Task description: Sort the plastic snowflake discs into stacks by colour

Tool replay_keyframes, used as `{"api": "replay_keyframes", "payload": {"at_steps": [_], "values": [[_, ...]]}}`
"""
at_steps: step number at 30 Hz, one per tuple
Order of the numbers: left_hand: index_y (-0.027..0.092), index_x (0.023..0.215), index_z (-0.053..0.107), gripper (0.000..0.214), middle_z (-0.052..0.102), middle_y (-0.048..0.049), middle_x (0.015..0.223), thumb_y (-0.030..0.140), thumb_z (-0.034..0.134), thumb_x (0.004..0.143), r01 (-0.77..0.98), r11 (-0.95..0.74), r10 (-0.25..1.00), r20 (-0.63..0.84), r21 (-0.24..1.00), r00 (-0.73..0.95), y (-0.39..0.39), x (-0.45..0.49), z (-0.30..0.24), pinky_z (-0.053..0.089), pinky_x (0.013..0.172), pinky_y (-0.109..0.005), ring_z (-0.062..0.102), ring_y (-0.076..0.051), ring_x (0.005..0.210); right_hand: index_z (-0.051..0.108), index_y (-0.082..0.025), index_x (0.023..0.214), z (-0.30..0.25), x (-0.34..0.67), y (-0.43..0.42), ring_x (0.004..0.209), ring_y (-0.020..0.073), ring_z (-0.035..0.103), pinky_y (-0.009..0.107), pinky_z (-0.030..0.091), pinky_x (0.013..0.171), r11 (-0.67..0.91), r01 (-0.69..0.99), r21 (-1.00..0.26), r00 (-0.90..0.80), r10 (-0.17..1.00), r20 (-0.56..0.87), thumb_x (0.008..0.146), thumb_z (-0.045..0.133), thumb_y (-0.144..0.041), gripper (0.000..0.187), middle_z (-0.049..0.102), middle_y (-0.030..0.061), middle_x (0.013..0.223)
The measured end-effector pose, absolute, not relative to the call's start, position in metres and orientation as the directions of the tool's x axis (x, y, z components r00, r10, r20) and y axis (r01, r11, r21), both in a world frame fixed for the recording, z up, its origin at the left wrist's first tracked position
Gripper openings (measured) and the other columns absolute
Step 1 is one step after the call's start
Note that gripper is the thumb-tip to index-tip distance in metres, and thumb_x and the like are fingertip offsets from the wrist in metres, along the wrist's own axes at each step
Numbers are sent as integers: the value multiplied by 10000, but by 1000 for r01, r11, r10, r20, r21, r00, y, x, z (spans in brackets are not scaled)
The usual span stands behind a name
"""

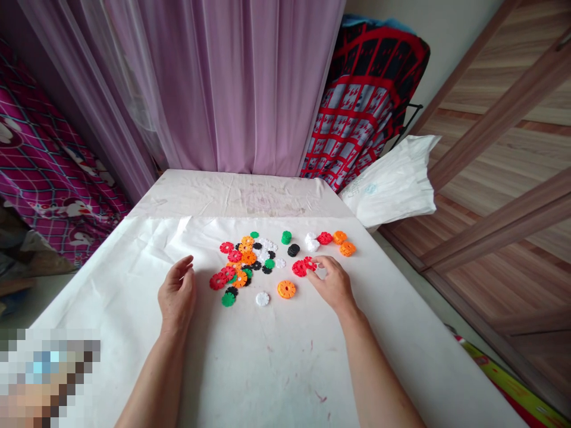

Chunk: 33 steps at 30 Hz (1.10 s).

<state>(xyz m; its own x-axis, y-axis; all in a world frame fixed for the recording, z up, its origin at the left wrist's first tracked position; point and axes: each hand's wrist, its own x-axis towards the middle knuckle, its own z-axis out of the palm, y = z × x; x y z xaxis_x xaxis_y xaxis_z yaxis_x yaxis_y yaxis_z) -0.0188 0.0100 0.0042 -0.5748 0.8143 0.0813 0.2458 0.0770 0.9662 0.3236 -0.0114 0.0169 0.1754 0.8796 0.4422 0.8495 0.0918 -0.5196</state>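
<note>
Several small plastic gear-shaped discs in red, orange, white, green and black lie in a loose heap [247, 261] on a white-covered table [267, 356]. My right hand [332, 282] rests to the right of the heap, its fingertips pinching a red disc [309, 263] beside another red disc [298, 269]. My left hand [177, 292] lies on the cloth left of the heap, fingers loosely curled and apart, holding nothing. A lone orange disc [286, 289] and a white disc [262, 299] sit between the hands.
Small sorted piles stand behind the right hand: green [286, 237], black [293, 249], white [312, 241], red [325, 238], orange [344, 244]. A purple curtain [223, 83] hangs behind the table. A white bag [392, 187] lies at the table's right corner.
</note>
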Motion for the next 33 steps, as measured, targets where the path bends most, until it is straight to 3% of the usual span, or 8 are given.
{"api": "replay_keyframes", "payload": {"at_steps": [11, 18, 23, 28, 33], "values": [[238, 1078, 710, 380, 736, -60, 1055, 341, 556, 747, 268, 84, 816, 88, 960, -572, 10, -20, 3, 450, 1055, -446, 673, -236, 1042, 682, -243, 959, 12, 312, -9, 980, 217, 619, 335, 500, 865, 108, 912, -396, 68, 911, 406, 788, 594, -211, 195, 698, 56, 1039], [230, 1080, 706, 384, 730, -69, 1069, 361, 549, 755, 280, 80, 817, 98, 957, -569, 11, -20, 2, 450, 1053, -449, 663, -247, 1068, 687, -235, 1044, 9, 316, -11, 1029, 216, 609, 343, 491, 922, 117, 914, -388, 48, 919, 392, 821, 599, -231, 239, 690, 64, 1127], [225, 1074, 703, 384, 734, -72, 1060, 353, 540, 751, 258, 72, 819, 91, 963, -566, 10, -19, 4, 461, 1038, -449, 669, -248, 1056, 709, -236, 997, 25, 309, -9, 1029, 213, 617, 342, 493, 914, 116, 913, -391, 56, 914, 401, 883, 519, -218, 222, 705, 64, 1105], [231, 1070, 705, 380, 734, -70, 1091, 361, 552, 747, 249, 63, 820, 92, 967, -565, 11, -19, 1, 460, 1040, -437, 666, -241, 1064, 721, -264, 986, 52, 257, 19, 1030, 187, 625, 305, 473, 920, 255, 891, -375, -167, 953, 252, 877, 543, -174, 227, 723, 22, 1086], [234, 1078, 706, 379, 738, -64, 1096, 356, 561, 750, 226, 75, 813, 71, 971, -577, 10, -20, 1, 483, 1017, -423, 671, -234, 1044, 684, -241, 1098, 56, 202, 51, 1130, 226, 577, 332, 459, 940, 343, 903, -257, -334, 939, 80, 865, 642, -298, 244, 704, 57, 1154]]}}
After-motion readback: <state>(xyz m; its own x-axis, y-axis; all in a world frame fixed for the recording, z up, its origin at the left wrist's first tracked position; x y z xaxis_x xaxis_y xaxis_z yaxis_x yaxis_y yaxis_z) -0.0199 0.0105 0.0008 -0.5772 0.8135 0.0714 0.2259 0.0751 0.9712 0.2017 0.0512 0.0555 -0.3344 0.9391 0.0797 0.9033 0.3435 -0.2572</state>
